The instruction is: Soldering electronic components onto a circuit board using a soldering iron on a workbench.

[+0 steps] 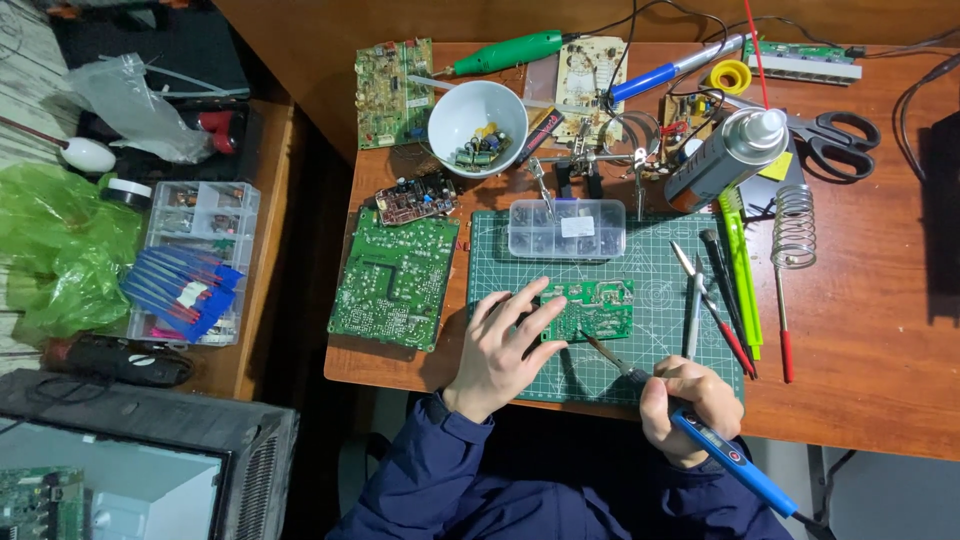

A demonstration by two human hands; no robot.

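Observation: the right hand (pixel 690 405) is closed in a pen grip around a blue soldering iron (pixel 725 455), whose tip reaches up and to the left toward the lower edge of a small green circuit board (pixel 590 308). The tip appears to lie at or just short of that edge; actual contact cannot be confirmed from this view.

The left hand (pixel 503 345) lies flat with fingers spread, not gripping. Its fingertips press on the left end of the board, holding it down on the green cutting mat (pixel 660 290). The board thus sits just beyond the left fingertips and up and left of the right hand, between the two hands.

Assessment: for sound work at this stage, the left hand should keep the board pinned flat and steady, with its fingers well off the joint being heated. The iron is best brought in at a shallow angle, the right wrist resting on the mat for control.

Surroundings: tweezers and probes (pixel 715 300) lie just above and to the right of the right hand. A clear compartment box (pixel 566 229) stands beyond the board. A larger green circuit board (pixel 393 278) lies to the left of the left hand.
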